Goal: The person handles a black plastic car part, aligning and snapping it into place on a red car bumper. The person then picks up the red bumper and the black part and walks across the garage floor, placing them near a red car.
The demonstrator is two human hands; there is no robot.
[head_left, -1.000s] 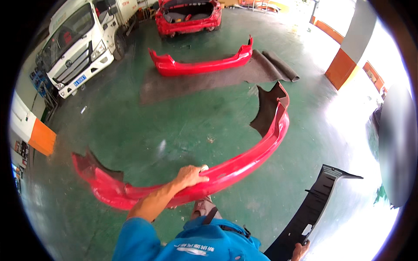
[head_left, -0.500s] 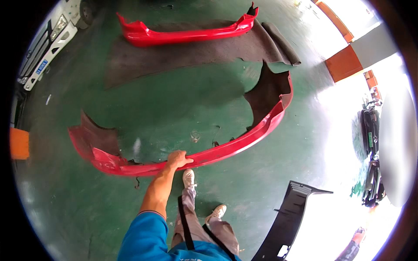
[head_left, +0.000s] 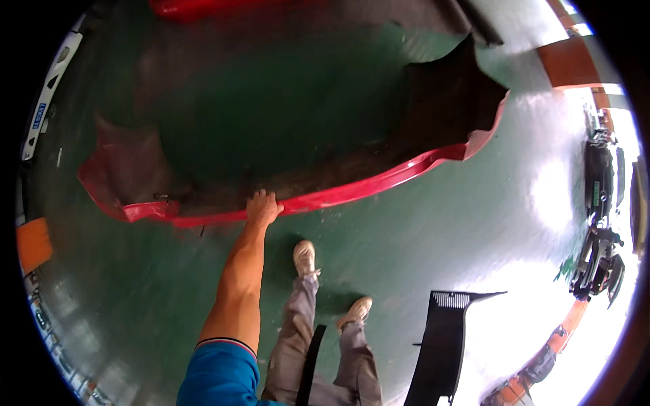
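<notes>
A long red car bumper (head_left: 379, 186) lies across the green floor, its dark inner side (head_left: 447, 101) facing up. My left hand (head_left: 263, 206) is stretched out and closed on the bumper's near red edge, left of its middle. The forearm is bare below a blue sleeve. My right hand is out of the picture. My two feet in light shoes (head_left: 305, 257) stand just behind the bumper.
A black plastic trim panel (head_left: 443, 338) lies on the floor to my right. Dark car parts (head_left: 599, 183) are stacked at the far right by an orange-based pillar (head_left: 575, 61). Another red bumper (head_left: 196, 7) lies at the top edge, and a white truck (head_left: 47, 101) stands at the far left.
My left hand has stayed on the bumper's edge while the view dropped lower and closer to it. My feet have stepped forward. The truck and far bumper slid toward the rim.
</notes>
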